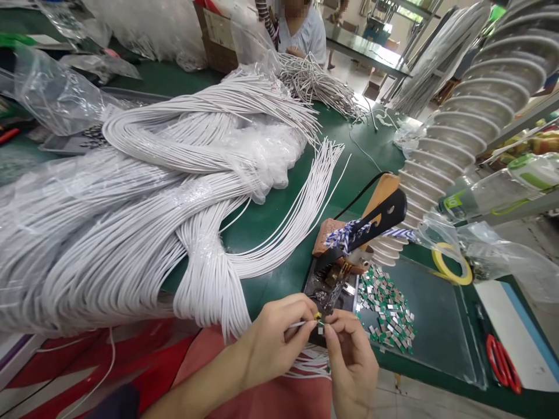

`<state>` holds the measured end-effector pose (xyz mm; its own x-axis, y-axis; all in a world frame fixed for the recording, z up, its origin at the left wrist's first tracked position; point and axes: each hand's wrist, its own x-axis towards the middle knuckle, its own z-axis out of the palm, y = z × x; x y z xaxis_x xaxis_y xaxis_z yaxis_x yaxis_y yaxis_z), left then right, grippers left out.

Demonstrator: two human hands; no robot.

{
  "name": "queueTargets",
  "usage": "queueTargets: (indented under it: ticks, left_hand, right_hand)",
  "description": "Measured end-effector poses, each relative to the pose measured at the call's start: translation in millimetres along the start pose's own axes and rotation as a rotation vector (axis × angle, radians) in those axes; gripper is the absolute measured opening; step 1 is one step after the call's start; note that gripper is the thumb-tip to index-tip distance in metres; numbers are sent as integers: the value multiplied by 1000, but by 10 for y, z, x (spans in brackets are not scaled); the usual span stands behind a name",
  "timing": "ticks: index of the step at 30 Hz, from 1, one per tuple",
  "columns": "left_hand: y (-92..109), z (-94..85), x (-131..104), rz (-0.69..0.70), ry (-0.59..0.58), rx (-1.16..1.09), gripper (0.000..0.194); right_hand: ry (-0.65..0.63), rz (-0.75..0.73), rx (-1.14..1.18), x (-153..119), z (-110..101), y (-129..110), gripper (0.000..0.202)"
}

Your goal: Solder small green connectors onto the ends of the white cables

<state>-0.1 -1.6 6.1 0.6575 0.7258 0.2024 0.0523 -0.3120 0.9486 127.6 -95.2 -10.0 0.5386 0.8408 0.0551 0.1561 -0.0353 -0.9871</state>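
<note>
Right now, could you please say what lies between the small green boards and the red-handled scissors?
The head view shows a bare stretch of the dark tray, then its edge, between the boards and the scissors.

Past the far edge of my green worktop (266, 220), I see a glossy table (367, 51) reflecting light; pale tiled floor (408, 402) shows below the near edge.

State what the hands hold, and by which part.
Left hand: white cable, near its end. Right hand: apparently a small circuit board, exact hold unclear.
</note>
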Motion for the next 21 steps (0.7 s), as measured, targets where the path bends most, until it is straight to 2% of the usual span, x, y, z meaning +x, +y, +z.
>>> queueTargets:
  ticks: [8,13,21]
  left_hand:
    - [90,-24,75,-10,5,4,17]
    - [101,-31,61,37,-5,14,17]
    - [58,-26,-2,-11,-5,30,19]
  right_hand:
    - [60,-5,95,29,33,-7,12]
    - [108,8,154,26,98,-55,14]
    - [132,-11,39,4,42,8,14]
